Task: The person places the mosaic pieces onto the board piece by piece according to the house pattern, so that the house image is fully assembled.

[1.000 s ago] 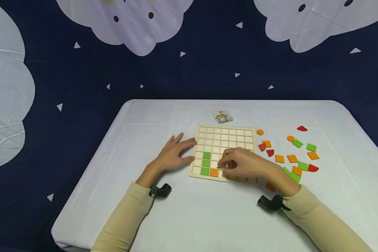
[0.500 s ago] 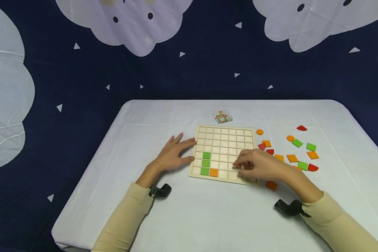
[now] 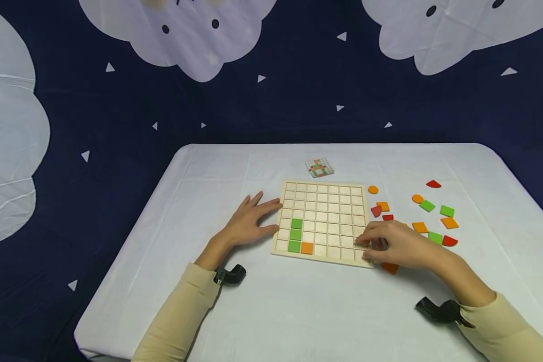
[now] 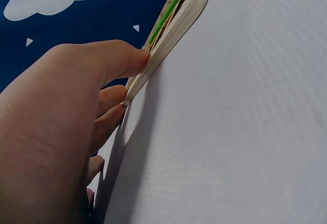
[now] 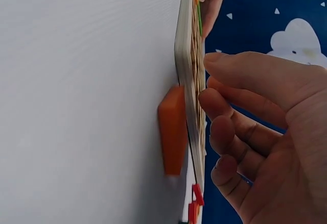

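Note:
A wooden grid board (image 3: pixel 328 208) lies on the table, with green squares (image 3: pixel 295 235) stacked in one column and an orange square (image 3: pixel 306 248) beside the lowest. At the board's left edge my left hand (image 3: pixel 250 221) rests its spread fingers; thumb and fingertips touch the wooden side in the left wrist view. My right hand (image 3: pixel 400 245) hovers over the lower right corner of the board, fingers loosely bent. Nothing shows between its thumb and fingertips (image 5: pixel 213 101) in the right wrist view. An orange piece (image 5: pixel 172 132) lies just outside the board, partly under that hand in the head view.
Loose pieces lie to the right of the board: orange circles (image 3: pixel 373 189), orange squares (image 3: pixel 420 228), green squares (image 3: pixel 447 211) and red rounded pieces (image 3: pixel 450 241). Behind the board is a small patterned card (image 3: pixel 319 168). A dark blue curtain (image 3: pixel 298 110) hangs behind the table.
My right hand has moved rightward along the board's lower rows to its right corner, uncovering the squares there. My left hand stays at the left edge.

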A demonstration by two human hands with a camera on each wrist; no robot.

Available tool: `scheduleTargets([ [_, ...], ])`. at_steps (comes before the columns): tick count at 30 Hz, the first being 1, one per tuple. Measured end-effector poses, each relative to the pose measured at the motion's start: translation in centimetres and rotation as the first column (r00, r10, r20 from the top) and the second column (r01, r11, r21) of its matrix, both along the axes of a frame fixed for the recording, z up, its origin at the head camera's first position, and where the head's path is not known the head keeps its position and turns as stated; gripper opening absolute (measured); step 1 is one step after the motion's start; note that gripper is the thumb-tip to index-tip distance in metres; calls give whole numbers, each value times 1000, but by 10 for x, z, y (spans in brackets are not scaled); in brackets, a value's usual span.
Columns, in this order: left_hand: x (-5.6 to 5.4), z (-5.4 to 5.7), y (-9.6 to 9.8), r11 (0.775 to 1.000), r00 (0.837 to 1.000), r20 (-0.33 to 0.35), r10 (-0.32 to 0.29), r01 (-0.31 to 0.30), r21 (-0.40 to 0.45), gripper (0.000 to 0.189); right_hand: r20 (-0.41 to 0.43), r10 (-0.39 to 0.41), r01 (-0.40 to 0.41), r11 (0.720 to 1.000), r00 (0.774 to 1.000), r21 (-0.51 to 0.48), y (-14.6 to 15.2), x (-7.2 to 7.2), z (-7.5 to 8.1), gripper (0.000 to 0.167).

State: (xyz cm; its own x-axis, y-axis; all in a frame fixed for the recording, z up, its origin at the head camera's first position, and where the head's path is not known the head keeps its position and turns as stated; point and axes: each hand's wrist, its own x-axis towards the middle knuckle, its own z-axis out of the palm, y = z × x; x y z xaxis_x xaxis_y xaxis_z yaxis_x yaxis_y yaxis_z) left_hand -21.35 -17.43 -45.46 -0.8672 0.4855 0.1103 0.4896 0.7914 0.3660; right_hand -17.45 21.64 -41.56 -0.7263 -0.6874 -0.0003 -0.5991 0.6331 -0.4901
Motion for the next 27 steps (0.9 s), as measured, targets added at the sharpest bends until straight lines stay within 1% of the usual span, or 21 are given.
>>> scheduleTargets([
  [5,0,-1,0,1000,1000,6,-1,1,-2,61,-14,-23,23,1000,1000,-4,12,6,-3,24],
  [10,1,-1,1,1000,1000,9,-2,2,-2,61,-18,-33,32,998,999,-53,27,13,-5,19],
  [14,1,0,0,1000,1000,7,7,-7,2,61,3,-37,37,996,999,-83,36,16,-6,17],
  [20,1,-1,0,1000,1000,9,8,-8,-5,61,9,-65,65,996,998,-57,46,23,-8,18],
  [24,1,-1,0,1000,1000,8,9,-9,-7,61,-15,-92,92,995,996,-35,48,27,-9,25],
  [27,1,-1,1,1000,1000,8,6,-6,-7,61,-34,-95,94,995,995,-26,47,29,-9,27],
])
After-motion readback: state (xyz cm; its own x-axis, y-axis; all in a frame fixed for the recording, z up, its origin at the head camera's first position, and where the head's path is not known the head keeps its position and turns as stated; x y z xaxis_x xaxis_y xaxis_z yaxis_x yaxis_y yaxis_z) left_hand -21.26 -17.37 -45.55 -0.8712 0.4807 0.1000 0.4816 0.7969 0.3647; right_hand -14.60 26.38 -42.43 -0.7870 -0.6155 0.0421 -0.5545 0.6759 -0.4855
